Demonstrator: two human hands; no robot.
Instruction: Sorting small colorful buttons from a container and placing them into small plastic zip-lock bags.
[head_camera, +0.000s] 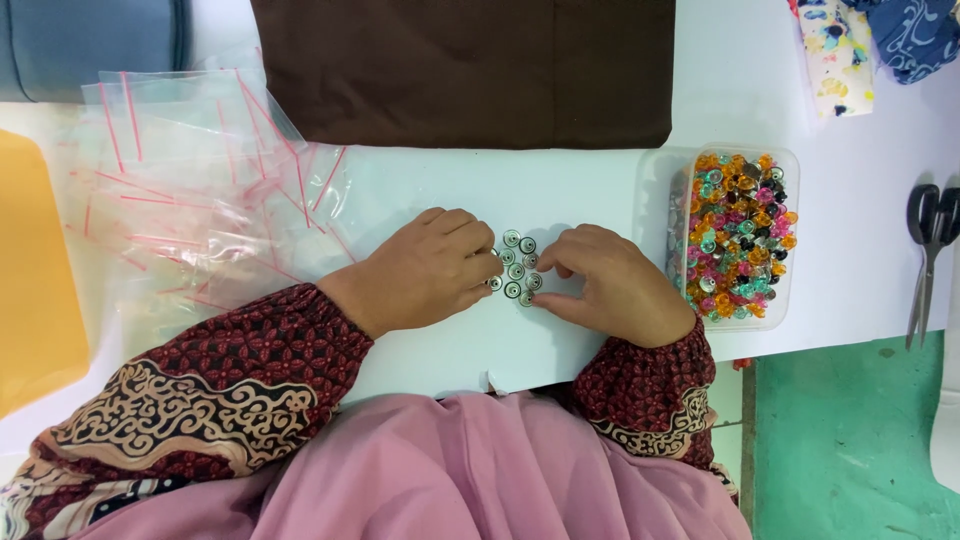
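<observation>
Buttons (517, 268) clustered between curled left hand (430, 270) and right hand (610, 285), fingertips touching them

Two hands, the left hand (432, 270) and the right hand (612, 285), flank about nine small round buttons (516, 267), beside one clear box (782, 160) of many coloured beads, one pair of scissors (930, 255), one brown cloth (465, 70) and a heap of uncountable plastic bags (190, 190).

Bright even light, soft faint shadows, sharp focus throughout
</observation>
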